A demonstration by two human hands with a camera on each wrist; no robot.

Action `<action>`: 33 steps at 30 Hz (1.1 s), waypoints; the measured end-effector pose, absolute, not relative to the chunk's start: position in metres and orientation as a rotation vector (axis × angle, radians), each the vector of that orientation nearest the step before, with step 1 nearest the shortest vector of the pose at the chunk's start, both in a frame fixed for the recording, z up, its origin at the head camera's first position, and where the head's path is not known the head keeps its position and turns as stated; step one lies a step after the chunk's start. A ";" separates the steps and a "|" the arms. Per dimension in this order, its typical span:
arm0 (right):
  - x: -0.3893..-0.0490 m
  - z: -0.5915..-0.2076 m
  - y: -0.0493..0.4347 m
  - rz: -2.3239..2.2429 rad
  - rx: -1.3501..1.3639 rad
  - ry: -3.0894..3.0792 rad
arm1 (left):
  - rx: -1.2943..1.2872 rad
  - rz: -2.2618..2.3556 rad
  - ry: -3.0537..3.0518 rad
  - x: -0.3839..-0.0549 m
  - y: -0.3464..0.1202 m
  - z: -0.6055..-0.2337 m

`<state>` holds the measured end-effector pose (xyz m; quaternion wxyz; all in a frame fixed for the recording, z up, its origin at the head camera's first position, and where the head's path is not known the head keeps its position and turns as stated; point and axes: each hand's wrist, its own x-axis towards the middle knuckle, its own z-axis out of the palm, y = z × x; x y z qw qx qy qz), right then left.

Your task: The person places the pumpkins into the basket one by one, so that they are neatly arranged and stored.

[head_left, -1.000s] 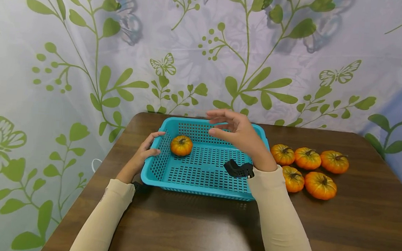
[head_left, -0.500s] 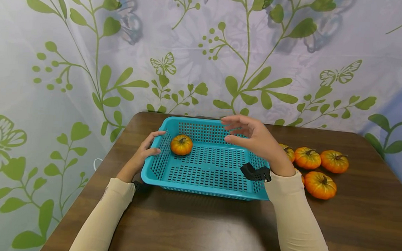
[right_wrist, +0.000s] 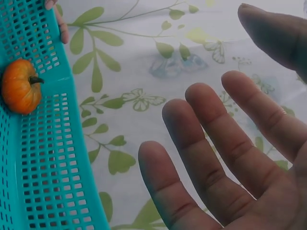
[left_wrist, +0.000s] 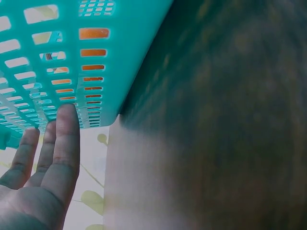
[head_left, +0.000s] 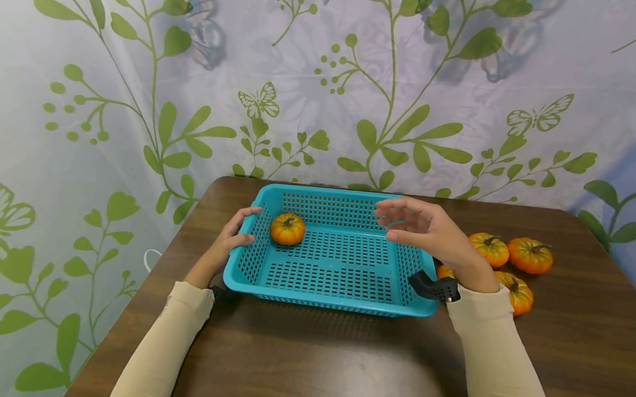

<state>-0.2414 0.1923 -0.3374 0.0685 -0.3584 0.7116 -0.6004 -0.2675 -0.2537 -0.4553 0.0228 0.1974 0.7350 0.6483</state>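
A turquoise plastic basket [head_left: 325, 304] with perforated walls stands on the table. Inside, near its left end, lies one small orange pumpkin [head_left: 287, 229], its stem up. My left hand [head_left: 224, 241] holds the basket's left rim, thumb over the edge; in the left wrist view, fingers [left_wrist: 64, 143] lie straight along the outer wall. Above the basket's right end hovers my right hand [head_left: 429, 231], fingers loosely spread and holding nothing. Beyond it, a pumpkin [head_left: 488, 250], another pumpkin [head_left: 529, 256] and a partly covered pumpkin [head_left: 520, 293] sit on the table; my right arm hides more.
The brown wooden table [head_left: 309, 366] reaches back to a patterned cloth backdrop [head_left: 323, 91] with leaves and butterflies. A thin white cable [head_left: 150, 258] loops at the table's left edge. Each wrist carries a black camera mount [head_left: 434, 287].
My right hand has moved right and slightly toward me, from over the basket's middle to its right end, covering some pumpkins. My left hand, the basket and the pumpkin inside keep their places.
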 end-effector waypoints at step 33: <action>-0.215 -0.377 0.264 -1.757 -0.964 2.412 | 0.584 2.030 2.238 -0.268 -0.253 -0.457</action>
